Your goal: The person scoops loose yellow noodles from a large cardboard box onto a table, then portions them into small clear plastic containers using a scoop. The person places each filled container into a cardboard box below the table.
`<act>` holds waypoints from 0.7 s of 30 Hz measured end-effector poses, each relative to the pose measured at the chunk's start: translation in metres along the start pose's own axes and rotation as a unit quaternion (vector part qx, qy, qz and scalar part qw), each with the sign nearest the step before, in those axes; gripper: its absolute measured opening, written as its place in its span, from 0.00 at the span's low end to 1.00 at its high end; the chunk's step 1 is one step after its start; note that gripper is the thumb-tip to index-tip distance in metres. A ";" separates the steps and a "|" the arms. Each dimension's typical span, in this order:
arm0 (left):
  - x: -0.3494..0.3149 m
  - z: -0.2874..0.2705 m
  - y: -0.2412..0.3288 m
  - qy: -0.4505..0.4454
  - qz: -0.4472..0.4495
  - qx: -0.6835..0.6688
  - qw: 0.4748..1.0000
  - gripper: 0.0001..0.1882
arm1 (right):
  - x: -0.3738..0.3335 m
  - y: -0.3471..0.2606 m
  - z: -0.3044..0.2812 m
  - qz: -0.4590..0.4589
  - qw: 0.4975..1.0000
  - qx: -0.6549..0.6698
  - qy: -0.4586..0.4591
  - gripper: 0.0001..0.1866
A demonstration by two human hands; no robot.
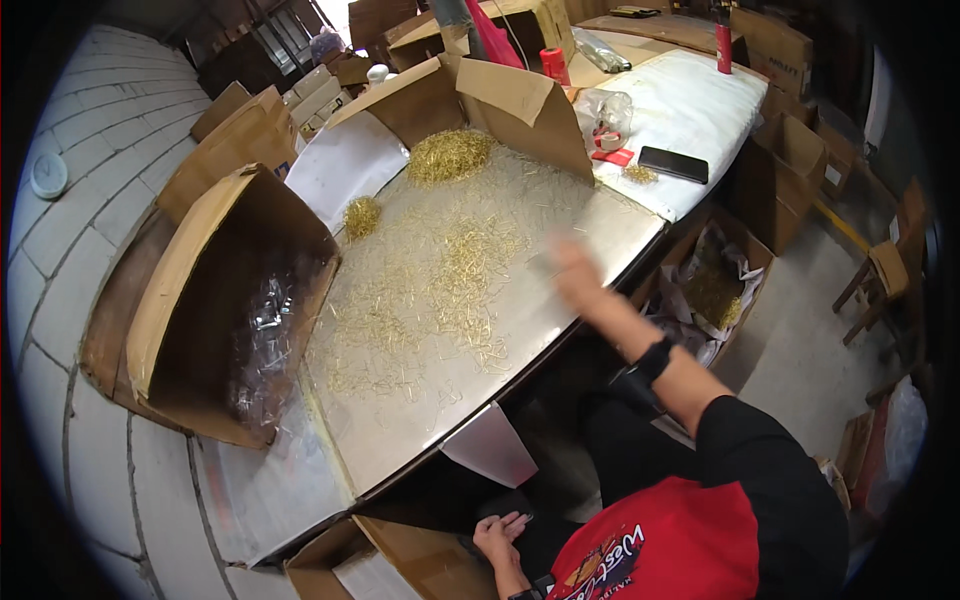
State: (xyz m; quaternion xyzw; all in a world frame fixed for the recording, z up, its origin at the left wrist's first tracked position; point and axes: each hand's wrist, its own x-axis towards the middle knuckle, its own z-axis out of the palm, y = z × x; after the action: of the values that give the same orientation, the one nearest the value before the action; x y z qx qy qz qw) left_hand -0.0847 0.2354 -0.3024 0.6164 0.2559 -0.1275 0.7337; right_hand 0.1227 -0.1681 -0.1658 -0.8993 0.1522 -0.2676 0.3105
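The left hand (500,537) sits low, below the tabletop's near edge, beside an open cardboard box (425,555); its fingers bend loosely, and whether it holds anything I cannot tell. The right hand (576,275) is above the tabletop (390,440), by the right part of that near edge, too blurred to show its grip. Thin gold pieces (465,285) lie scattered across the middle. Farther back, toward the far edge, are a small gold clump (362,217) and a larger gold heap (450,157) near a cardboard wall (410,108).
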 end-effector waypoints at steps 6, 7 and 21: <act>0.010 -0.021 -0.024 -0.017 -0.017 0.005 1.000 0.03 | 0.029 0.107 -0.077 0.066 0.971 -0.230 0.000 0.36; 0.016 -0.024 -0.028 -0.031 -0.021 -0.066 0.997 0.02 | 0.019 0.087 -0.061 0.027 0.976 -0.215 -0.036 0.37; 0.012 0.062 0.035 -0.226 -0.071 -0.100 0.966 0.29 | -0.094 -0.146 0.047 -0.110 0.940 0.148 -0.287 0.24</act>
State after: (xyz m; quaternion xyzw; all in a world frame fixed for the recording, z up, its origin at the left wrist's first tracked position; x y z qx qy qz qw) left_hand -0.0437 0.1842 -0.2720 0.4752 0.1378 -0.2886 0.8197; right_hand 0.0892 0.0068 -0.1394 -0.8930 -0.0846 -0.0506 0.4391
